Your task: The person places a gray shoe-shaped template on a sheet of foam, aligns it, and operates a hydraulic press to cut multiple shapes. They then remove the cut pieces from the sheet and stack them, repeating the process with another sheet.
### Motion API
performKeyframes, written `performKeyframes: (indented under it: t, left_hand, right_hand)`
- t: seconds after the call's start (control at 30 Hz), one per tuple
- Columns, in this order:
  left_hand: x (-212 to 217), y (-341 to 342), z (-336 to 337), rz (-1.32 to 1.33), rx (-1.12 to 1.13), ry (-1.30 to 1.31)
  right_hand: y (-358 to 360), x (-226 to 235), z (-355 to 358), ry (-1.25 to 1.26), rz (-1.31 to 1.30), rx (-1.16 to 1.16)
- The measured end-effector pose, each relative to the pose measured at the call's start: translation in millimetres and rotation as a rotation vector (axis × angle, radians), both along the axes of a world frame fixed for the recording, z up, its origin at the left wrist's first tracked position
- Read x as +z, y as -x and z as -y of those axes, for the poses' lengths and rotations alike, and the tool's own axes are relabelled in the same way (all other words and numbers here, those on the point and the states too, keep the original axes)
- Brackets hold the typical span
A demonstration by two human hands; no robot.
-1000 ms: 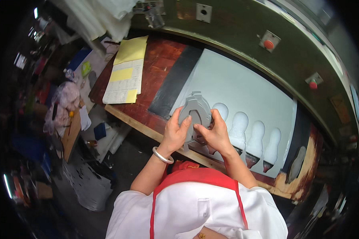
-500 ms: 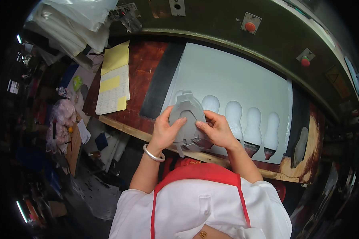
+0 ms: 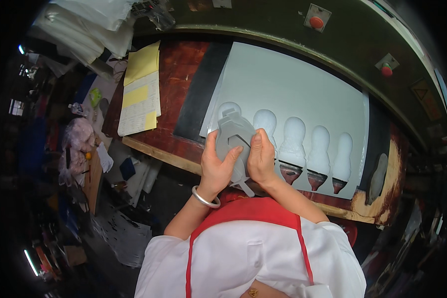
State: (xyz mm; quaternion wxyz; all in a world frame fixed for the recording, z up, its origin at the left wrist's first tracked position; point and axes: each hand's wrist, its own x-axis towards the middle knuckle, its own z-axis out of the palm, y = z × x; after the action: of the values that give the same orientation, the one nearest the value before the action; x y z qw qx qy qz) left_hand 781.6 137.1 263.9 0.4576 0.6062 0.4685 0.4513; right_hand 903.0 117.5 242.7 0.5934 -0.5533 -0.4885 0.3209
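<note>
Broadly, counter: the reddish-brown counter [image 3: 184, 57] is stretching out beneath and beyond the fingers.
Pale sheet: a pale grey sheet [image 3: 293, 79] is lying on it, beyond the fingers and to their right.
Notebook: a yellow-paged notebook [image 3: 141, 94] is resting to the left of the fingers, well apart.
White patches: sole-shaped white patches [image 3: 294, 136] are lining the sheet, running from just beyond the fingers to their right.
Grey stack: a stack of grey shaped pieces [image 3: 228, 130] is sitting between the two hands' fingers, above the counter's near edge; it is now showing a turned, narrower face than half a second ago.
Left hand: this hand [image 3: 217, 166] is pinching the stack, thumb on top, the other fingers mostly hidden.
Right hand: this hand [image 3: 261, 158] is now pressing the right edge, its thumb no longer lying across the top; whether its fingers are pinching, I cannot tell. Seemingly, the left is taking more of the hold while the right is steadying.
Bracelet: a silvery ring [image 3: 205, 198] is circling the left wrist, nearer the body than the fingers.
</note>
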Motion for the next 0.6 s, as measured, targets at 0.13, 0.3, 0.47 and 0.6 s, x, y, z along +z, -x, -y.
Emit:
performKeyframes:
  t: [0.13,0.3,0.47,0.6]
  left_hand:
    - [-0.7,11.6,-3.6,0.198,-0.177,0.262]
    - [-4.4,28.1,-2.2,0.56,-0.453,0.584]
    - [-2.8,39.0,13.2,0.622,-0.606,0.677]
    - [0.9,44.6,21.7,0.599,-0.562,0.689]
  right_hand:
    - [-12.9,-2.1,1.0,-0.027,-0.031,0.131]
    - [-19.3,3.3,11.3,0.159,-0.465,0.381]
    - [-14.6,-4.1,15.8,0.155,-0.426,0.364]
    - [-9.9,-12.4,15.2,0.083,-0.361,0.355]
